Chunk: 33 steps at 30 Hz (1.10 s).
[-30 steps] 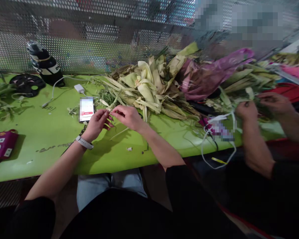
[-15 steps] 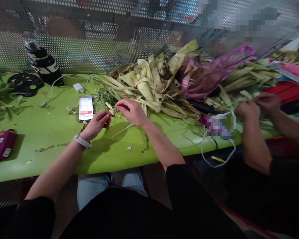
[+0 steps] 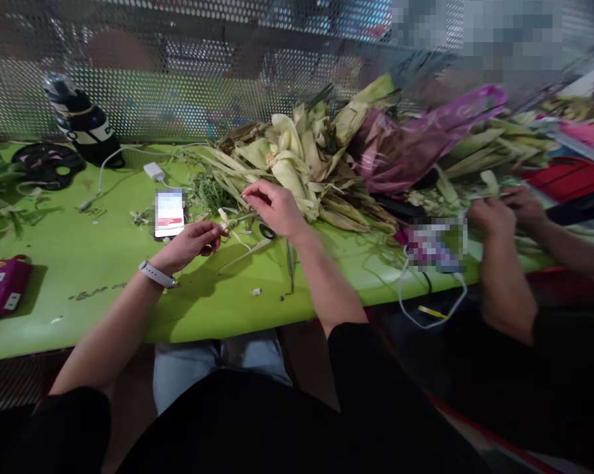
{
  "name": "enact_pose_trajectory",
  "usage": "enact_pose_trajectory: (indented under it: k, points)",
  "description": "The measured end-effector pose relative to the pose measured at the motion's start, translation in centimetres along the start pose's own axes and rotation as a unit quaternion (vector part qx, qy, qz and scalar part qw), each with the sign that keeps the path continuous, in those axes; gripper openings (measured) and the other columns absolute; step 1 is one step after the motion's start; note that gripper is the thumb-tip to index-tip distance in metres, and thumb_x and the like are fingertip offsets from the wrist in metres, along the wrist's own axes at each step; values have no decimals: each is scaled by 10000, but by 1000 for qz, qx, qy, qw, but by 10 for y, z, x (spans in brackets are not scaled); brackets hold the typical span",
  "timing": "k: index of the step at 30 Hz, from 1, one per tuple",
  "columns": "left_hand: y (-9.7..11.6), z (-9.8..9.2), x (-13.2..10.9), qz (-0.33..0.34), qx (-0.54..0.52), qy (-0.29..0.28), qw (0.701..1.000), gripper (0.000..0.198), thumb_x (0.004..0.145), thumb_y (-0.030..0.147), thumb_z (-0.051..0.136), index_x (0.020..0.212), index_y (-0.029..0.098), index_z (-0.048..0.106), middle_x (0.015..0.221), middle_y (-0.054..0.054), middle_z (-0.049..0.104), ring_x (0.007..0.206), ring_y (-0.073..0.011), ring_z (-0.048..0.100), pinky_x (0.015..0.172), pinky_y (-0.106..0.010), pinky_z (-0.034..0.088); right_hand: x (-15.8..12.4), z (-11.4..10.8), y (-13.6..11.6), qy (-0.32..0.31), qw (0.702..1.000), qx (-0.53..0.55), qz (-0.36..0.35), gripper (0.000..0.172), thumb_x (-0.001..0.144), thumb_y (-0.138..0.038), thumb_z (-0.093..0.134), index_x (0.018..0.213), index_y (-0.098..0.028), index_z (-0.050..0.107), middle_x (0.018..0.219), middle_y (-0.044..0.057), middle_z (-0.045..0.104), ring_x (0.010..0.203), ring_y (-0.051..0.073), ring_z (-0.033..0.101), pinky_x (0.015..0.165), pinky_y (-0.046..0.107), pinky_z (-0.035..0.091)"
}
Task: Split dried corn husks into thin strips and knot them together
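Observation:
My left hand [image 3: 197,242], with a white band on its wrist, pinches a small pale husk figure [image 3: 225,221] over the table. Just to the right, my right hand [image 3: 276,207] hovers apart from it with thumb and fingertips pressed together. Whatever those fingertips hold, if anything, is too small to make out. Beneath that hand a black ring [image 3: 266,231], like a scissor handle, lies on the green tabletop [image 3: 238,309]. A pale husk strip [image 3: 247,255] lies between the hands. Beyond them rises a heap of dried corn husks [image 3: 290,161].
A phone [image 3: 169,214] lies lit behind my left hand, near a white adapter [image 3: 153,172]. A dark bottle [image 3: 82,122] stands at the back left, a purple power box [image 3: 4,286] at left. Right are a pink plastic bag [image 3: 400,155] and another person's hands [image 3: 494,216].
My right hand has drawn away from the husk figure, up and to the right, uncovering the black ring. My left hand still holds the figure, almost in place.

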<state>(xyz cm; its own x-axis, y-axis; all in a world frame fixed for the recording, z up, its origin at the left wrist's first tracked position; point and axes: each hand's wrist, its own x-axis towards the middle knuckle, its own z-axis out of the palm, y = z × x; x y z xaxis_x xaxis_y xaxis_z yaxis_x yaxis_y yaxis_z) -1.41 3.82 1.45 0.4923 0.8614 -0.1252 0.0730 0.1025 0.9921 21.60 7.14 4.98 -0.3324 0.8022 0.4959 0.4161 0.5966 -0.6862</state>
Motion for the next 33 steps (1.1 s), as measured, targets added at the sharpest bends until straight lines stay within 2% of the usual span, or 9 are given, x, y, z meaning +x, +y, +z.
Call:
enact_pose_trajectory:
  k: [3, 6, 9, 13, 20, 24, 27, 29, 33]
  points:
    - [7, 0, -5, -8, 48, -55, 997, 236, 943, 354, 546, 847, 146, 597, 705, 5, 520, 573, -65, 438, 530, -188, 344, 0, -15, -5, -69, 997, 24, 16, 219, 910, -350, 598, 979, -171, 704, 817, 28, 671, 728, 149, 583, 708, 298, 457]
    - [13, 3, -9, 1, 95, -113, 989, 252, 951, 354, 524, 807, 151, 559, 676, 15, 485, 574, -73, 412, 529, -200, 324, -1, -33, -9, -184, 981, 58, 14, 243, 879, -359, 642, 1019, -186, 740, 919, 50, 682, 820, 167, 598, 759, 319, 465]
    - [16, 5, -11, -8, 116, -130, 985, 260, 956, 359, 502, 804, 153, 545, 667, 17, 470, 576, -80, 403, 528, -209, 318, -2, -45, -11, -248, 968, 33, 16, 240, 868, -339, 659, 1040, -209, 764, 941, 59, 671, 866, 181, 601, 804, 346, 457]
    - [13, 5, -11, -35, 97, -123, 987, 243, 942, 366, 514, 840, 153, 570, 671, 19, 469, 557, -76, 394, 513, -205, 308, -5, -44, -15, -227, 972, -50, 25, 171, 875, -291, 658, 955, -212, 787, 942, 63, 662, 862, 181, 597, 812, 356, 438]
    - [13, 6, -10, -33, 76, -187, 979, 226, 894, 384, 583, 886, 168, 650, 697, -15, 549, 566, -97, 453, 512, -214, 356, -8, -39, -18, -218, 972, -90, -11, 127, 861, -284, 685, 823, -200, 771, 864, 49, 618, 802, 177, 563, 748, 348, 421]
    - [22, 12, -15, -12, 76, -232, 970, 216, 874, 376, 626, 835, 171, 681, 653, -19, 554, 558, -108, 464, 530, -224, 411, -4, -36, -17, -199, 977, -56, -46, 177, 874, -338, 671, 799, -189, 733, 875, 46, 604, 829, 181, 556, 781, 357, 431]
    - [25, 17, -22, -30, 36, -281, 959, 245, 855, 407, 660, 851, 166, 702, 644, -25, 555, 541, -105, 452, 512, -227, 416, 3, -21, -5, -214, 974, 47, -61, 206, 838, -388, 712, 813, -183, 703, 898, 37, 616, 850, 167, 570, 810, 345, 455]
    - [25, 18, -24, -27, -30, -248, 968, 270, 833, 433, 684, 840, 163, 690, 614, -13, 522, 510, -93, 420, 471, -218, 379, 6, -4, 8, -240, 961, 133, -30, 241, 837, -404, 708, 828, -165, 677, 856, 26, 621, 799, 142, 579, 755, 308, 472]
    - [20, 4, -16, 28, -203, -52, 977, 180, 800, 317, 721, 803, 157, 639, 612, 16, 460, 478, -62, 364, 431, -186, 319, 7, 26, 25, -275, 935, 198, 109, 274, 892, -408, 635, 890, -135, 613, 717, 0, 612, 631, 101, 568, 605, 241, 453]
